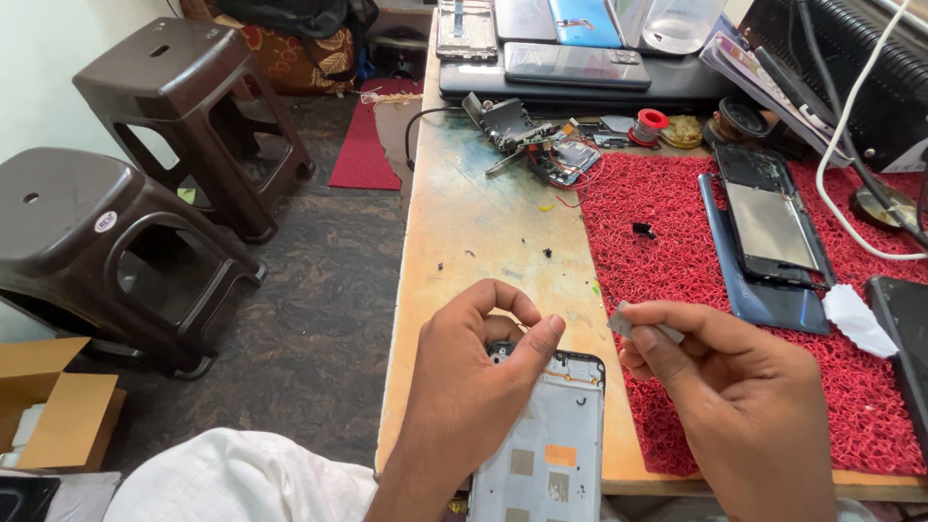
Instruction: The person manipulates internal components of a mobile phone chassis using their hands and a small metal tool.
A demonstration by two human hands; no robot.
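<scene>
My left hand (474, 377) grips the top end of the opened phone frame (546, 440), thumb and forefinger pinched close over its upper edge near the camera cut-out, the other fingers curled behind. The frame lies at the near edge of the worktop (474, 222), partly overhanging toward my lap, its pale inner side up with small tan and orange patches showing. My right hand (735, 387) is closed on a small flat grey piece (638, 324), held between thumb and forefinger just to the right of the frame, over the edge of the red mat (677, 261). I cannot tell whether it is a pick, a blade or a bit of metal.

To do this well, I judge I should keep the frame pressed steady with the left hand so it does not tip off the edge, and bring the grey piece in low and flat to the top corner instead of stabbing at it. Light pressure matters here, since the frame looks thin and would bend or crack easily. Sliding the frame further onto the worktop would give it better support.

Further back on the mat lie a dismantled phone (773, 222) and a white scrap of tissue (855, 319), well apart from my hands. Two dark stools (126, 222) stand on the floor to my left.
</scene>
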